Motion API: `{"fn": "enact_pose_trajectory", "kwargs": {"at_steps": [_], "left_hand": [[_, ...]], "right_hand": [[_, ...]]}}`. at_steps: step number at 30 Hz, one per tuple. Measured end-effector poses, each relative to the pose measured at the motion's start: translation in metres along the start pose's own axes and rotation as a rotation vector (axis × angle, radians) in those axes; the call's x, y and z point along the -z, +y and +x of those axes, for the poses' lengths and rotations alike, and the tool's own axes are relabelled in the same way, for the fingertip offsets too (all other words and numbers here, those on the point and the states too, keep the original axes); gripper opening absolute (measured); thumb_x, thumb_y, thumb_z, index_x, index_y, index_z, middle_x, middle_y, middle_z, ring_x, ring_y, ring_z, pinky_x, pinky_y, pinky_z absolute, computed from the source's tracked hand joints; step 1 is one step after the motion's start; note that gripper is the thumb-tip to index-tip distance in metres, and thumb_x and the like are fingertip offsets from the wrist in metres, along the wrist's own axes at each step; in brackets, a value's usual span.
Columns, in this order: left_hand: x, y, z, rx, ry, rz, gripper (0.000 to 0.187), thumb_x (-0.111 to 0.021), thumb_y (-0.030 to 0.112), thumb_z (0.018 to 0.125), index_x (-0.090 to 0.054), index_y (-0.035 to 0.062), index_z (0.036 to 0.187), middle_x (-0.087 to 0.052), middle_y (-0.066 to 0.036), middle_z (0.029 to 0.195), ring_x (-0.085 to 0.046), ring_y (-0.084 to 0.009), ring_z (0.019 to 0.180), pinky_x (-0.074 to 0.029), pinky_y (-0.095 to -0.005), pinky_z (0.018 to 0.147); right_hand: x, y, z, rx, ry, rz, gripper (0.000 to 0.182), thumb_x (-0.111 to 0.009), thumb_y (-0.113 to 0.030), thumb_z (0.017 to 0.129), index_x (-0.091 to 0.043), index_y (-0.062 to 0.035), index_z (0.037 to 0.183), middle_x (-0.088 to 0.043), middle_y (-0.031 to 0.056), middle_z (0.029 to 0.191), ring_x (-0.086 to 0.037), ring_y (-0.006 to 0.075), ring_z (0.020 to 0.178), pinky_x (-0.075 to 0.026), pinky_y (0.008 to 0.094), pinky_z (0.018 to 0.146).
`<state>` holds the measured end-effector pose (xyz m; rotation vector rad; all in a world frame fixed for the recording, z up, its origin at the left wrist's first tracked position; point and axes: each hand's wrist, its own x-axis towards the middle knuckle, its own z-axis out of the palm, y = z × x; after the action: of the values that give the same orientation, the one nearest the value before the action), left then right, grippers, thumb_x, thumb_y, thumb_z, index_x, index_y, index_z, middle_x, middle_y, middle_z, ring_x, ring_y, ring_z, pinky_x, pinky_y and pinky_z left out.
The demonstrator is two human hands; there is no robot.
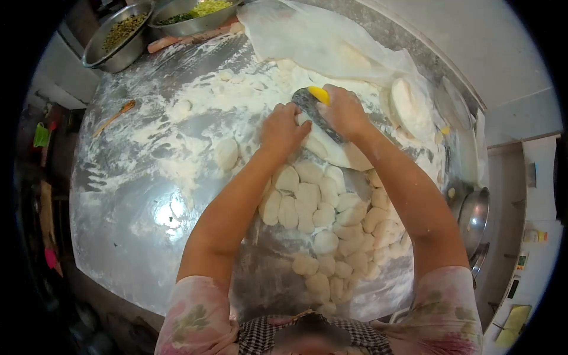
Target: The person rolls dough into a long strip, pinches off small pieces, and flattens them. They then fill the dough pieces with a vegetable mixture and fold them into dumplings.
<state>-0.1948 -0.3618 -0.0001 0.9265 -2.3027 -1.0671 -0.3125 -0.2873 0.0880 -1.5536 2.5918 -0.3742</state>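
Observation:
My right hand grips a dough scraper with a yellow handle and a broad grey blade. The blade stands against a thick roll of dough on the floured table. Curled around the roll's upper left end is my left hand, its thumb pointing toward the blade. Just below the roll lie many cut dough pieces, packed close together and dusted with flour. A single dough piece sits apart, left of my left forearm. My fingers partly hide the scraper and the dough's end.
Loose flour coats the metal table. At the back left stand a bowl of chopped filling and a bowl of chopped greens. A translucent plastic sheet covers the back. A wooden stick lies at left; a metal basin stands right.

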Motion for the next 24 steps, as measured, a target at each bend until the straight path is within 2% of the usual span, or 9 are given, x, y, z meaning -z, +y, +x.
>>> {"fn": "enact_pose_trajectory", "kwargs": {"at_steps": [6, 8, 11, 13, 14, 16, 20, 22, 24], "left_hand": [[0.004, 0.01, 0.001, 0.053, -0.091, -0.167, 0.037, -0.07, 0.026, 0.071, -0.058, 0.0032, 0.097, -0.062, -0.015, 0.088, -0.061, -0.0299, 0.081, -0.046, -0.0377, 0.072], [-0.007, 0.022, -0.029, -0.041, -0.083, -0.342, 0.036, -0.07, 0.023, 0.071, -0.058, 0.0031, 0.099, -0.062, -0.015, 0.088, -0.061, -0.0295, 0.081, -0.047, -0.0375, 0.071], [0.027, 0.057, -0.088, 0.033, -0.152, -0.39, 0.04, -0.066, 0.027, 0.07, -0.057, 0.0046, 0.101, -0.062, -0.016, 0.087, -0.061, -0.0334, 0.083, -0.048, -0.0387, 0.073], [0.044, 0.05, -0.116, 0.139, -0.184, -0.311, 0.041, -0.065, 0.028, 0.071, -0.058, 0.0049, 0.104, -0.061, -0.015, 0.089, -0.06, -0.0322, 0.085, -0.048, -0.0386, 0.073], [0.051, 0.044, -0.126, 0.199, -0.21, -0.278, 0.041, -0.065, 0.028, 0.071, -0.058, 0.005, 0.105, -0.061, -0.015, 0.089, -0.06, -0.0316, 0.086, -0.048, -0.0386, 0.074], [0.053, 0.028, -0.131, 0.067, -0.223, -0.095, 0.043, -0.066, 0.031, 0.072, -0.058, 0.0046, 0.105, -0.059, -0.015, 0.092, -0.058, -0.0306, 0.088, -0.048, -0.0391, 0.073], [0.056, 0.049, -0.124, -0.185, -0.2, 0.422, 0.049, -0.068, 0.039, 0.072, -0.059, 0.0024, 0.102, -0.056, -0.016, 0.097, -0.054, -0.0303, 0.094, -0.047, -0.0401, 0.074], [0.044, 0.05, -0.115, -0.237, -0.126, 0.36, 0.052, -0.069, 0.042, 0.07, -0.058, 0.0014, 0.1, -0.055, -0.016, 0.099, -0.054, -0.0307, 0.095, -0.047, -0.0399, 0.075], [0.033, 0.053, -0.105, -0.223, -0.14, 0.339, 0.053, -0.071, 0.042, 0.069, -0.057, 0.001, 0.1, -0.056, -0.016, 0.1, -0.054, -0.0307, 0.095, -0.047, -0.0397, 0.076]], "right_hand": [[-0.016, -0.018, 0.005, -0.038, -0.02, -0.044, 0.017, -0.056, -0.017, 0.078, -0.057, -0.004, 0.09, -0.063, 0.0209, 0.085, -0.061, 0.0378, 0.084, -0.048, 0.0461, 0.075], [-0.012, -0.019, 0.002, -0.022, -0.016, -0.037, 0.017, -0.056, -0.017, 0.079, -0.058, -0.0041, 0.09, -0.063, 0.021, 0.085, -0.061, 0.0379, 0.084, -0.048, 0.046, 0.075], [-0.017, -0.005, -0.002, 0.065, 0.074, 0.048, 0.019, -0.057, -0.017, 0.079, -0.058, -0.0047, 0.093, -0.064, 0.0203, 0.086, -0.061, 0.0377, 0.084, -0.048, 0.0452, 0.076], [-0.002, 0.009, -0.013, 0.119, 0.184, 0.195, 0.021, -0.058, -0.018, 0.079, -0.059, -0.0059, 0.095, -0.064, 0.0194, 0.087, -0.061, 0.0371, 0.085, -0.048, 0.0449, 0.077], [0.014, 0.017, -0.023, 0.13, 0.111, 0.19, 0.022, -0.059, -0.018, 0.078, -0.059, -0.0066, 0.097, -0.064, 0.0189, 0.089, -0.06, 0.0369, 0.086, -0.047, 0.0448, 0.077], [0.075, 0.009, -0.053, 0.149, -0.041, 0.166, 0.025, -0.06, -0.018, 0.077, -0.06, -0.0081, 0.1, -0.064, 0.0179, 0.092, -0.06, 0.0365, 0.088, -0.046, 0.0447, 0.079], [0.082, 0.039, -0.072, 0.277, -0.225, -0.136, 0.025, -0.061, -0.018, 0.076, -0.06, -0.0111, 0.101, -0.064, 0.0166, 0.094, -0.06, 0.0357, 0.09, -0.046, 0.0448, 0.078], [0.076, 0.043, -0.071, 0.256, -0.296, -0.198, 0.026, -0.061, -0.018, 0.076, -0.061, -0.0117, 0.102, -0.064, 0.016, 0.093, -0.06, 0.0354, 0.089, -0.046, 0.0447, 0.078], [0.056, 0.055, -0.065, 0.301, -0.19, -0.151, 0.026, -0.061, -0.018, 0.076, -0.061, -0.0132, 0.101, -0.064, 0.0154, 0.092, -0.06, 0.0351, 0.088, -0.046, 0.0451, 0.078]]}}
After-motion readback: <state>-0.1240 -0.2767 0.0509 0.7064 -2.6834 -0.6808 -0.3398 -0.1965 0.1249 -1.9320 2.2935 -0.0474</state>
